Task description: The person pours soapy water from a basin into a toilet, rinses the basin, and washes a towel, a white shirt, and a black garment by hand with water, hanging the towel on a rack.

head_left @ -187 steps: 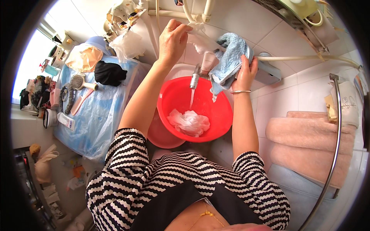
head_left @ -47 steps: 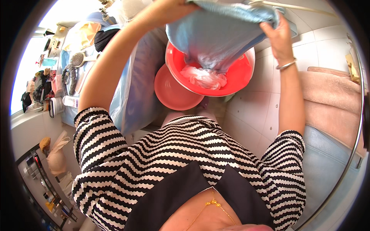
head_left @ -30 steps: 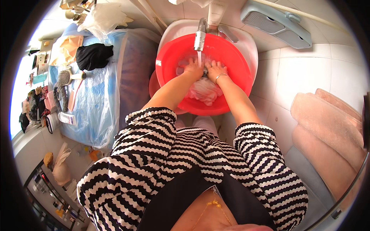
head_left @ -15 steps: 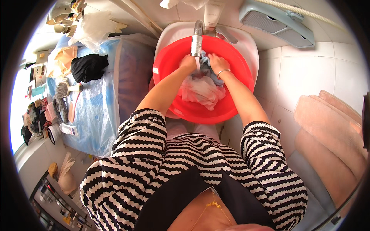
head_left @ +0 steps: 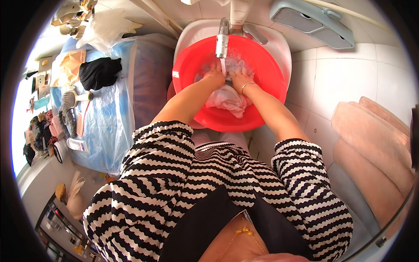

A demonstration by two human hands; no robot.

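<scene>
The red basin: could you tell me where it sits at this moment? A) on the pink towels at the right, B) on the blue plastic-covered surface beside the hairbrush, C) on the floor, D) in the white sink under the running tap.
D: the red basin rests in the white sink, the tap streaming water over both hands.

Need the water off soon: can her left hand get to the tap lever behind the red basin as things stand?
Probably yes. The left hand is in the red basin under the running faucet, and the lever sits just beyond the rim with nothing between; only the spout stands beside that path.
</scene>
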